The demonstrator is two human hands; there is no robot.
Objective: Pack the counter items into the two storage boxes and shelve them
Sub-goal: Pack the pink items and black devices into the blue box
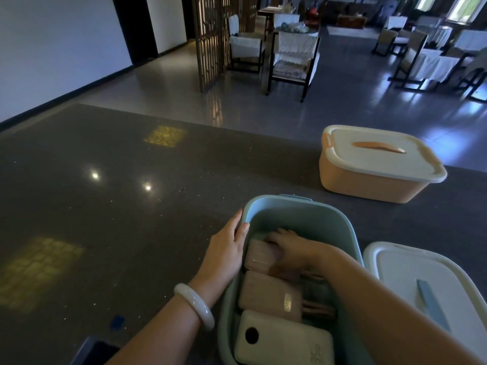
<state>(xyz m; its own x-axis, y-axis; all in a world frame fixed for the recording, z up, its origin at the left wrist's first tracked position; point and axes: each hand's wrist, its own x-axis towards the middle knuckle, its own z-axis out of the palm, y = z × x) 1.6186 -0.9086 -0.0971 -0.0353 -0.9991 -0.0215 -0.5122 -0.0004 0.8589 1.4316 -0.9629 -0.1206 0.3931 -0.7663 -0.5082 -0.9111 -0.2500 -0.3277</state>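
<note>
Three power banks (271,293) in teal box (329,214); right hand (287,246) grips farthest pink power bank (259,255), crosswise beneath it; left hand (226,241) pinches left rim.

L hand (226,243) grips blue box (311,219) rim — R hand (288,250) palm-down, fingers bent.

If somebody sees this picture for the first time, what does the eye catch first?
The open blue box at bottom centre: the left hand grips its rim and the right hand, inside, holds a pink case. The closed orange box stands further right on the counter, and a loose white lid lies beside the blue box.
</note>
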